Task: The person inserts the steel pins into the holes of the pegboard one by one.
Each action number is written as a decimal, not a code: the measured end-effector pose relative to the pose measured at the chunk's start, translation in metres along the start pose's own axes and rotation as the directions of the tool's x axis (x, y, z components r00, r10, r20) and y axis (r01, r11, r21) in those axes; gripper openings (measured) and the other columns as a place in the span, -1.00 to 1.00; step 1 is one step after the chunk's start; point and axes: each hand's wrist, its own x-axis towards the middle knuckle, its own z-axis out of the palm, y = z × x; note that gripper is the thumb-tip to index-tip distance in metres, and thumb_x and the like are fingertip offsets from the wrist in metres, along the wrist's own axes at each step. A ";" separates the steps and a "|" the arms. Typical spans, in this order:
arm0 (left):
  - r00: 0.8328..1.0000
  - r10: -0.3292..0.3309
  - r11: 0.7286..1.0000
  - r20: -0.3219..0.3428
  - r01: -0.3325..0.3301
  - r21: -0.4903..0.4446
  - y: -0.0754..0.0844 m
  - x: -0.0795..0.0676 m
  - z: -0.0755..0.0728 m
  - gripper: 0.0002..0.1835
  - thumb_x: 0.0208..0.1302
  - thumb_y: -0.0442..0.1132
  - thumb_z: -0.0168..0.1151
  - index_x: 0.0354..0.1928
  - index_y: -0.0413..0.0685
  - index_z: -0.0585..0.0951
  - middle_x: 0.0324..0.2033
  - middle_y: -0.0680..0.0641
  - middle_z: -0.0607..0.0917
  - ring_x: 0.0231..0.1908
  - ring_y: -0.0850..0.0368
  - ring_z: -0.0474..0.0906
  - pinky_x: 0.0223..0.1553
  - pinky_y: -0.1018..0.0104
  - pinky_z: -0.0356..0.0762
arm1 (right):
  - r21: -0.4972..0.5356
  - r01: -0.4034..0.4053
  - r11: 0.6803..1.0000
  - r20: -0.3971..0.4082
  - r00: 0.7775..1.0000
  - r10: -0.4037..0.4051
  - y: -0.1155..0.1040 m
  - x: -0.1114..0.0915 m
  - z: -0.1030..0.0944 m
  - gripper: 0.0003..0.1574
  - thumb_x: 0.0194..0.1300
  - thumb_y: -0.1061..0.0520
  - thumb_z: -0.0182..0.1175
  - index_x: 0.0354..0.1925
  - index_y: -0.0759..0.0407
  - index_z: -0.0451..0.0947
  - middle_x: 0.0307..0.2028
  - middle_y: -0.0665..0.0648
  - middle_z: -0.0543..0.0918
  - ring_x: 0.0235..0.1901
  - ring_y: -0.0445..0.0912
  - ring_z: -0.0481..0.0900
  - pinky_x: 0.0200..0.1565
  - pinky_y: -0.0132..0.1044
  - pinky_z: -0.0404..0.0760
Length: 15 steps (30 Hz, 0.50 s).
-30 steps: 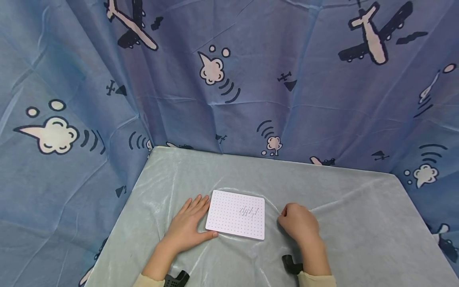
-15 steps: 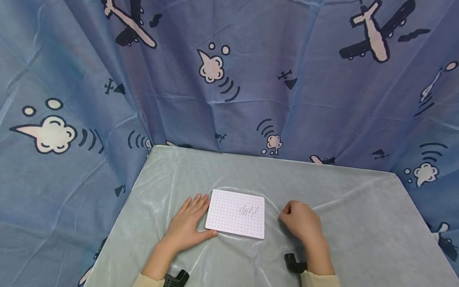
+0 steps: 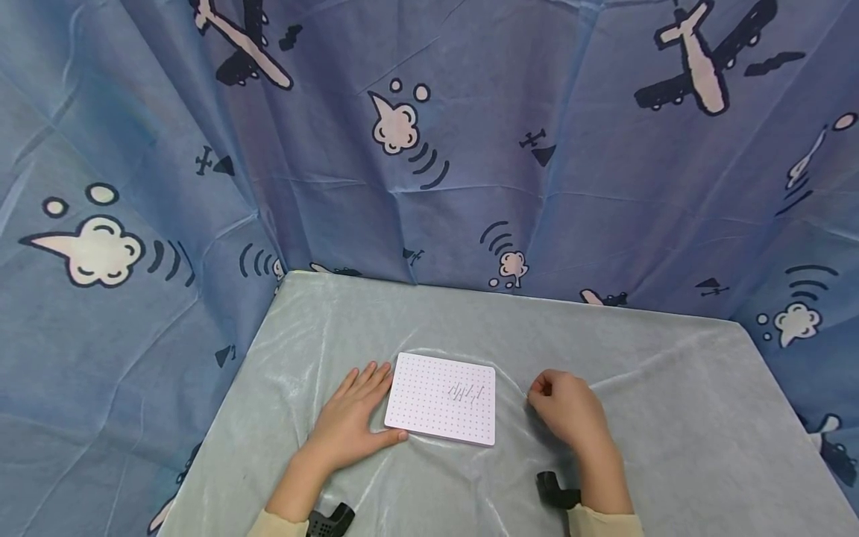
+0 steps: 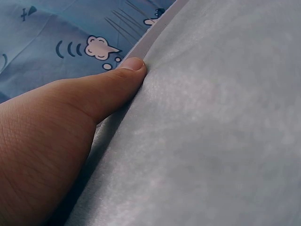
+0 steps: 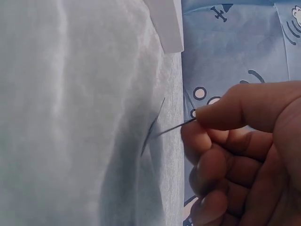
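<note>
A white dotted board [image 3: 442,399] lies flat on the grey cloth-covered table [image 3: 671,418], a few thin pins [image 3: 466,391] standing in it. The left hand [image 3: 349,425] rests flat with fingers straight, thumb touching the board's near edge. The right hand [image 3: 564,414], just right of the board, curls and pinches a thin pin [image 5: 171,128]

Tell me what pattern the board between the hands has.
White board with a dot grid, clearest in the head view.
</note>
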 end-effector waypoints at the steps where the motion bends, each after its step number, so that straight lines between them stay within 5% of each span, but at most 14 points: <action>1: 1.000 -0.005 1.000 0.009 0.005 0.002 0.000 0.000 0.000 0.19 0.25 0.56 0.34 0.70 -0.05 0.30 0.70 -0.01 0.22 0.71 0.00 0.00 0.74 0.02 -0.18 | 0.007 -0.002 1.000 -0.006 1.000 0.002 0.000 0.000 0.000 -0.92 0.31 0.17 0.28 -0.36 0.12 0.67 -0.50 0.01 0.61 -0.51 -0.06 0.50 -0.48 -0.20 0.46; 8: 0.998 -0.029 1.000 0.061 0.028 0.010 -0.001 0.001 0.000 0.21 0.26 0.58 0.31 0.73 0.00 0.23 0.72 0.05 0.14 0.72 0.10 -0.12 0.73 0.14 -0.33 | 0.104 -0.001 0.995 -0.087 0.996 0.010 -0.006 0.000 -0.001 -0.97 0.24 0.17 0.29 -0.34 0.12 0.63 -0.49 0.04 0.62 -0.51 -0.05 0.52 -0.50 -0.23 0.49; 15: 1.000 -0.003 1.000 0.012 0.003 0.005 -0.001 0.001 0.001 0.19 0.25 0.56 0.35 0.70 -0.06 0.30 0.70 -0.01 0.22 0.71 0.01 -0.01 0.74 0.03 -0.20 | 0.191 0.103 0.976 -0.212 0.975 -0.061 -0.013 0.001 0.003 -0.92 0.18 0.27 0.33 -0.34 0.10 0.66 -0.46 0.04 0.62 -0.45 -0.07 0.53 -0.44 -0.31 0.50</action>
